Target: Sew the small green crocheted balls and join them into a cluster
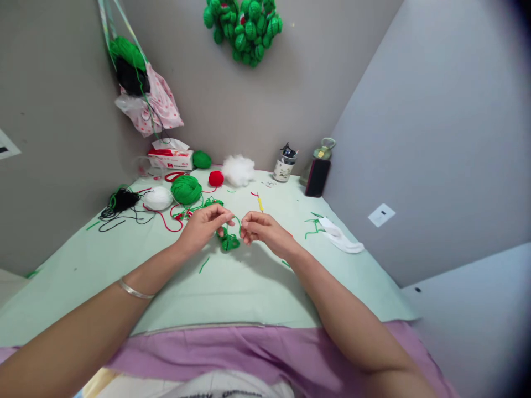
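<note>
The left hand [211, 219] and right hand [262, 226] narrowly pinch a green strand [239, 224] above the green yarn piece [229, 242], over the bench [232, 301]; light, even tension should prevent tangles.

Green yarn piece [229, 241]: blurred | bottle [323, 150]: partly behind phone [318, 178]

And here's a slim silver bangle [135, 291] round the L forearm [164, 269], nice n' shiny; below, white top [226, 381] w/ dark lettering [243, 394], partly cut off!
</note>
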{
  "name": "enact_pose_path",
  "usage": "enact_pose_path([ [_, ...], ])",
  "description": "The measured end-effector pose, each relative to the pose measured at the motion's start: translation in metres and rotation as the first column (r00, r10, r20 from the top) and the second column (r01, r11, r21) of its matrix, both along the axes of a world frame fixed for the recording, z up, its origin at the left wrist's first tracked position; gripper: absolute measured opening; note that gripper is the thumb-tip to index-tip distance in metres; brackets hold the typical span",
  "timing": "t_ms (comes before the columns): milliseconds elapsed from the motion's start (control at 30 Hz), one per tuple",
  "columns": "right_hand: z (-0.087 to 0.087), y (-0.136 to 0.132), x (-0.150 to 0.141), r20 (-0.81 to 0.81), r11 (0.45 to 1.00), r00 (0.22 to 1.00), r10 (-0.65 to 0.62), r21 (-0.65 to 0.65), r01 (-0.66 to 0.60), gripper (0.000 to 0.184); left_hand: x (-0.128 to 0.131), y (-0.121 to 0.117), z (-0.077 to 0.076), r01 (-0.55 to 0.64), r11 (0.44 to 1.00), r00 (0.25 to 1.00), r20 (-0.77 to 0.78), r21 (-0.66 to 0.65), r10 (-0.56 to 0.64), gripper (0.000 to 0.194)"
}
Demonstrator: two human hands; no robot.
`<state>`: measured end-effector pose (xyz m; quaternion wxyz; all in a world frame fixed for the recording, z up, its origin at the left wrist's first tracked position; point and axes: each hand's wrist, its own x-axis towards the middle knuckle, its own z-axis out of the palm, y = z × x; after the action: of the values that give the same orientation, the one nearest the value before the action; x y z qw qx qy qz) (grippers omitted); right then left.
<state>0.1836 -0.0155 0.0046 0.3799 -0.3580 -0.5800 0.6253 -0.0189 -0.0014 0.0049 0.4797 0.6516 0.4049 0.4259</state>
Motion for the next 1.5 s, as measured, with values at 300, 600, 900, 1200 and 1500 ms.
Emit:
enact_pose_path([
  [300, 0.001, 0.004, 0.001, -0.069, 0.98, 0.982, -0.174, 0.083, 0.179, 0.025, 0.004, -0.002, -0.003, 0.102, 0.991, 0.988, 0.126, -0.086, -0.091, 0.034],
  [600, -0.001, 0.0, -0.003, -0.055, 1.0, 0.998, -0.017, 0.012, 0.017, 0.028, 0.003, 0.002, -0.007, 0.018, 1.0, 0.997, 0.073, -0.02, -0.017, 0.03],
  [900, 0.005, 0.0, -0.002, -0.055, 0.978, 0.986, -0.155, 0.135, 0.161, 0.027, 0.006, -0.01, -0.007, 0.107, 0.967, 0.986, -0.15, 0.233, -0.073, 0.042],
  [1200, 0.006, -0.016, -0.015, 0.175, 0.934, 0.984, -0.031, 0.356, -0.034, 0.024, 0.01, -0.007, -0.007, 0.004, 0.999, 0.996, 0.087, -0.051, 0.001, 0.035],
  [1500, 0.005, -0.008, -0.009, 0.029, 0.942, 0.98, -0.195, 0.285, 0.179, 0.027, 0.013, -0.014, -0.016, 0.057, 0.991, 0.998, -0.022, 0.125, -0.055, 0.043],
])
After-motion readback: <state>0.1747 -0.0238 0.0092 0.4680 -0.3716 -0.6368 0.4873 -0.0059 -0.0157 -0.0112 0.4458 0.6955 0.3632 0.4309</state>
